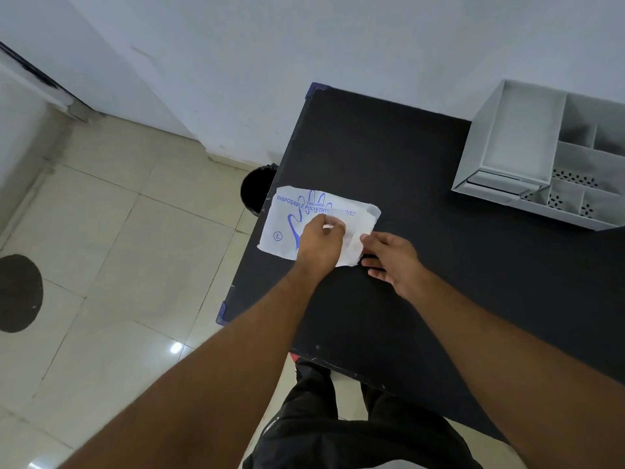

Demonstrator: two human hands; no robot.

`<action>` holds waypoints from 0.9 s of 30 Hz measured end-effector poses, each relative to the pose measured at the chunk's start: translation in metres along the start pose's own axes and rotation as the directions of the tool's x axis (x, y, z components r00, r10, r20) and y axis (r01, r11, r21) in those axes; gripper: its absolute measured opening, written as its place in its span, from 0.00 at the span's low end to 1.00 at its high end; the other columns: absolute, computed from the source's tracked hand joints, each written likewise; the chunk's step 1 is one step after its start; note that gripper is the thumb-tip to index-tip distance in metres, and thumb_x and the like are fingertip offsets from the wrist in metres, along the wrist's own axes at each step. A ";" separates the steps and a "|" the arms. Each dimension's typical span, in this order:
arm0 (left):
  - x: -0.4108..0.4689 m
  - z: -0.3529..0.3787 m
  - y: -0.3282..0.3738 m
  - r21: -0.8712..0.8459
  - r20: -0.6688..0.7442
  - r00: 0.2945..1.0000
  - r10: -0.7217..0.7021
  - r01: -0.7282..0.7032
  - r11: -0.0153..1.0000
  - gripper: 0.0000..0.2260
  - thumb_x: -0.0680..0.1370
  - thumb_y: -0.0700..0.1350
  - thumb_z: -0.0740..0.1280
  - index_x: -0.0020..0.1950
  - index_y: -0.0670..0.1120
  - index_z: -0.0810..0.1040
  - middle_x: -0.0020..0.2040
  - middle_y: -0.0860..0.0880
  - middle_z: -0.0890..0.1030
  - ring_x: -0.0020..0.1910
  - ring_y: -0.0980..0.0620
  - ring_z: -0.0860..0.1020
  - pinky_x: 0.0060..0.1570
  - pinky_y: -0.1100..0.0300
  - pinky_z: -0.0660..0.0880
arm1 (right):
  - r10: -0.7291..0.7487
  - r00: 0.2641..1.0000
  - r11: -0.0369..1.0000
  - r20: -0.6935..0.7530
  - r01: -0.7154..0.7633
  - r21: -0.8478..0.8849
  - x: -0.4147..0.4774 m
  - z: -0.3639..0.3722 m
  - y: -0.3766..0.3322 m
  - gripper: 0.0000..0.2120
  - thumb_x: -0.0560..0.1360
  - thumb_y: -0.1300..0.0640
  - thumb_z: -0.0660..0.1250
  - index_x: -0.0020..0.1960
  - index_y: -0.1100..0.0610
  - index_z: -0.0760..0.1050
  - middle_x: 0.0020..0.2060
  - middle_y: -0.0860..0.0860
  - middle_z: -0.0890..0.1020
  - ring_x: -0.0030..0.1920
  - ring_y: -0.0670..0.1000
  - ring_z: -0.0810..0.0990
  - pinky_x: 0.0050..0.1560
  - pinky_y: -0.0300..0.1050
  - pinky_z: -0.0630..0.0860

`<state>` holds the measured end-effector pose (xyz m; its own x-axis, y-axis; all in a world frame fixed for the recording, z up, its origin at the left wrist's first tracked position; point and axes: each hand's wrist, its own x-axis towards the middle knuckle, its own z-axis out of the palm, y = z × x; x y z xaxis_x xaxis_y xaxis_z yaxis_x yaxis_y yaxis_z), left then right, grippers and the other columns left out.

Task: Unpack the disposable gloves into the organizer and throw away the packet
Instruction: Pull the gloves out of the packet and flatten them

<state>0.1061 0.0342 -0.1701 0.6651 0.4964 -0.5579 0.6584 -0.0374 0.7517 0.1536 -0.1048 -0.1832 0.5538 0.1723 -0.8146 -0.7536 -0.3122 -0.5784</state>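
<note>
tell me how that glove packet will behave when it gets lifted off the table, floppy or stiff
Probably floppy: the glove packet looks like thin printed film, and its right end is already wrinkled and curled up where the left hand pinches it. Likely light for its size, since it lies nearly flat on the black table. It may also be slick, so one corner could slip from a pinch.

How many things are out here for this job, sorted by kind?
Glove packet: 1
Organizer: 1
Black bin: 1
Table: 1
Hands, left and right: 2
Total: 6
</note>
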 end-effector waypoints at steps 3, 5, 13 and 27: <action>0.000 0.002 0.000 -0.009 0.009 1.000 -0.013 0.014 1.000 0.05 0.82 0.47 0.64 0.54 0.48 0.78 0.50 0.53 0.80 0.49 0.54 0.78 0.45 0.61 0.74 | -0.037 0.995 0.998 -0.095 0.032 -0.059 0.003 0.002 0.000 0.08 0.78 0.52 0.70 0.55 0.53 0.80 0.44 0.50 0.86 0.41 0.47 0.82 0.47 0.47 0.82; -0.001 0.003 -0.001 0.005 0.015 1.000 -0.005 0.005 1.000 0.05 0.82 0.46 0.63 0.54 0.47 0.77 0.48 0.54 0.79 0.46 0.56 0.78 0.42 0.63 0.73 | -0.054 0.988 0.996 -0.144 0.044 -0.072 0.005 0.004 -0.001 0.05 0.78 0.56 0.69 0.53 0.54 0.80 0.44 0.51 0.85 0.43 0.48 0.83 0.48 0.47 0.83; -0.006 0.005 -0.009 0.252 0.037 0.997 0.064 -0.072 0.965 0.08 0.83 0.48 0.59 0.56 0.46 0.75 0.48 0.47 0.82 0.47 0.49 0.82 0.39 0.60 0.75 | -0.127 0.949 0.978 -0.289 0.071 -0.195 -0.001 0.006 0.005 0.12 0.72 0.49 0.59 0.46 0.58 0.73 0.46 0.56 0.81 0.47 0.57 0.82 0.50 0.62 0.82; -0.011 0.015 -0.012 0.609 0.238 0.938 0.254 -0.348 0.713 0.28 0.76 0.60 0.67 0.74 0.52 0.68 0.79 0.48 0.62 0.72 0.46 0.68 0.64 0.47 0.73 | -0.234 0.951 0.955 -0.203 0.186 -0.229 0.002 -0.007 0.009 0.04 0.73 0.57 0.67 0.46 0.54 0.80 0.42 0.49 0.85 0.43 0.50 0.84 0.40 0.45 0.80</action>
<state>0.0968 0.0160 -0.1784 0.8746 0.2497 -0.4157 0.4528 -0.7275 0.5156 0.1506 -0.1138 -0.1900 0.7751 0.0469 -0.6301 -0.5356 -0.4802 -0.6946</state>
